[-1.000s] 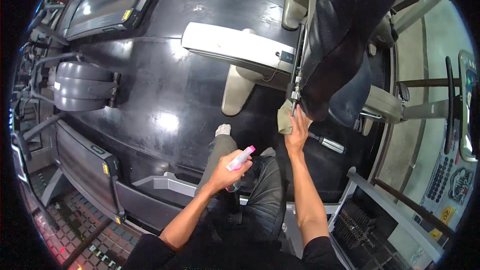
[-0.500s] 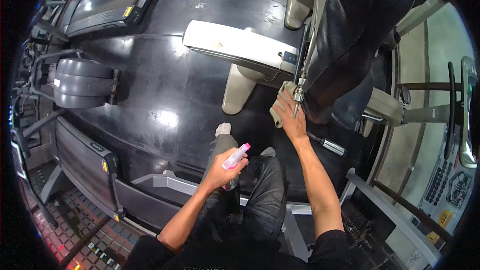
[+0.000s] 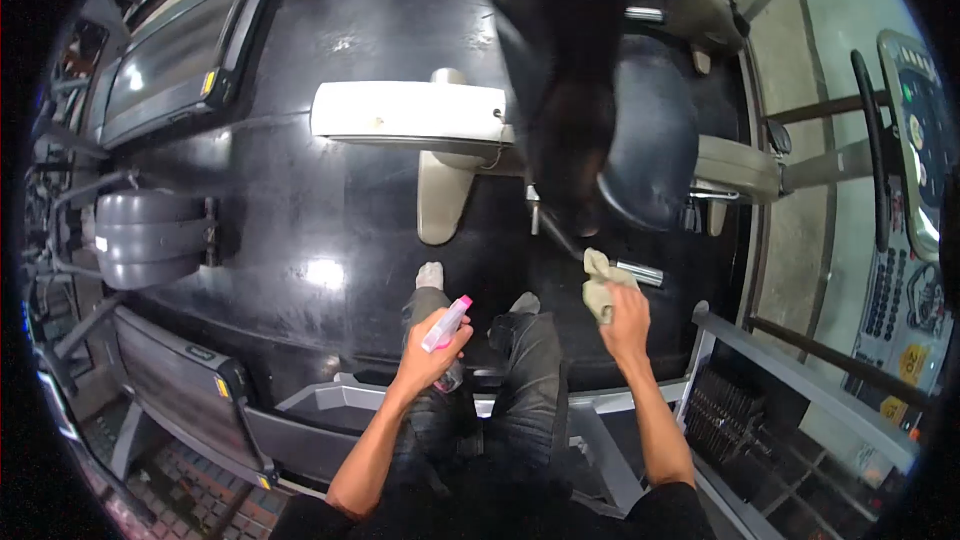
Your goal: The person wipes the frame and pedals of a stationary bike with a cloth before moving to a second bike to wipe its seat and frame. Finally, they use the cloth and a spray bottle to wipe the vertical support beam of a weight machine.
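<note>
My left hand is wrapped around a spray bottle with a whitish head and a pink nozzle; its lower body is partly behind my fingers. My right hand grips a crumpled beige cloth. The cloth overlaps the near end of a chrome-tipped handle on the exercise machine. Ahead of the cloth is a dark upright pad, blurred, with a smooth dark seat beside it. A white beam on a beige foot extends left from the machine.
A treadmill stands at the far left, another at the near left. A grey rounded machine is on the left. Close by my legs runs a grey metal frame. A console stands at the right. Black flooring lies between them.
My right hand has drawn the cloth back from the metal fitting, toward me and the chrome handle. The dark pad now appears farther left, showing more of the seat. My left hand still holds the bottle.
</note>
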The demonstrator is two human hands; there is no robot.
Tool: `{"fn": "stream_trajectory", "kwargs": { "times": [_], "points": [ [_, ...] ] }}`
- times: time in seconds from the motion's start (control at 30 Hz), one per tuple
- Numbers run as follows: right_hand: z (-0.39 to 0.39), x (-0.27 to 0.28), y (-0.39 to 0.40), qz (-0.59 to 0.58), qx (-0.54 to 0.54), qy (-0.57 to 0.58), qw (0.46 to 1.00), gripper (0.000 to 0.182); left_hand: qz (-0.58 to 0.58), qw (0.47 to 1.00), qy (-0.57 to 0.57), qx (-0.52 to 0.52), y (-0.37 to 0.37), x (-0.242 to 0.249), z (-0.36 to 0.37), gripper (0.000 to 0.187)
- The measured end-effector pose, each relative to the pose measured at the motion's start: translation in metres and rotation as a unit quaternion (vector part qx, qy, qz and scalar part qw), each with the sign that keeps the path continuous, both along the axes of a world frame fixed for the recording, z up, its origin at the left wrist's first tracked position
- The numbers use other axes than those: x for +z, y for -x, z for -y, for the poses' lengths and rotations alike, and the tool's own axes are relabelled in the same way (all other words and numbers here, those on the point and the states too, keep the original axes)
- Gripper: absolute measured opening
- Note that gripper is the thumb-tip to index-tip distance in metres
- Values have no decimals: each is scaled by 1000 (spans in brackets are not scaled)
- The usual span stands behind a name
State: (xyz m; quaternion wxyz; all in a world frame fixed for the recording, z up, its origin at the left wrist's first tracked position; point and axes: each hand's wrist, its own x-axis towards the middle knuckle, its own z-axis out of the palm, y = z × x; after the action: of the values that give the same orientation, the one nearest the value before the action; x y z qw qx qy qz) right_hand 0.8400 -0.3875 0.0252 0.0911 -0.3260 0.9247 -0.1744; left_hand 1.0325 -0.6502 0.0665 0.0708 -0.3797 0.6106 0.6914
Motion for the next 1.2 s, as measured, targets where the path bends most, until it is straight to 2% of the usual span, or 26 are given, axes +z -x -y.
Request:
{"fn": "stream_trajectory", "kwargs": {
  "times": [0.07, 0.13, 0.23, 0.3, 0.33, 0.37, 0.4, 0.47, 0.53, 0.63, 0.7, 0.73, 0.8, 0.83, 0.87, 0.93, 1.03, 1.13, 1.17, 1.2],
  "points": [
    [-26, 0, 7, -14, -128, 69, 989, 48, 10, 1000, 6, -15, 3, 1, -5, 16],
    [-28, 13, 26, -115, -173, 125, 970, 43, 7, 1000, 14, -24, 9, 5, -14, 17],
    [-33, -7, 34, -114, -176, 123, 970, 41, 5, 999, 24, -47, 20, 17, -31, 17],
    [-34, -24, 15, -79, -144, 33, 986, 47, -2, 998, 21, -52, 29, 28, -43, 18],
    [-37, -32, 3, -47, -160, 30, 986, 47, -3, 997, 30, -67, 32, 35, -49, 18],
    [-40, -40, -9, -26, -172, 75, 982, 47, -4, 996, 39, -81, 36, 42, -54, 18],
    [-39, -28, -16, 15, -186, 108, 977, 49, -4, 994, 48, -95, 40, 49, -58, 19],
    [-42, -28, -36, 167, -275, 129, 938, 50, -8, 993, 45, -106, 47, 59, -70, 20],
    [-48, -15, -39, 217, -372, 141, 891, 52, -19, 990, 57, -129, 55, 67, -80, 21],
    [-54, -5, -21, 77, -430, 293, 850, 51, -18, 988, 51, -142, 69, 87, -98, 21],
    [-56, 11, 9, -38, -432, 335, 837, 48, -20, 986, 49, -159, 75, 93, -108, 22],
    [-57, 13, 20, -44, -437, 352, 826, 48, -51, 972, 87, -214, 79, 96, -110, 22],
    [-60, 14, 34, -78, -398, 285, 868, 46, -67, 973, 77, -206, 91, 105, -124, 22],
    [-59, 5, 32, -56, -396, 267, 876, 43, -58, 968, 79, -230, 96, 105, -127, 22],
    [-58, -35, 23, -30, -410, 268, 871, 43, -50, 963, 80, -253, 99, 104, -130, 22],
    [-53, -35, 3, 11, -402, 208, 892, 44, -47, 956, 77, -278, 107, 107, -137, 22],
    [-51, -40, -3, 3, -411, 271, 871, 44, -63, 949, 70, -300, 118, 114, -144, 21],
    [-55, -38, -12, 67, -441, 320, 836, 45, -66, 939, 64, -330, 123, 108, -141, 20],
    [-50, -38, -17, 68, -481, 298, 822, 36, -66, 939, 53, -333, 126, 108, -141, 20],
    [-44, -45, -22, 133, -534, 346, 760, 34, -67, 938, 42, -338, 130, 108, -141, 20]
  ]
}}
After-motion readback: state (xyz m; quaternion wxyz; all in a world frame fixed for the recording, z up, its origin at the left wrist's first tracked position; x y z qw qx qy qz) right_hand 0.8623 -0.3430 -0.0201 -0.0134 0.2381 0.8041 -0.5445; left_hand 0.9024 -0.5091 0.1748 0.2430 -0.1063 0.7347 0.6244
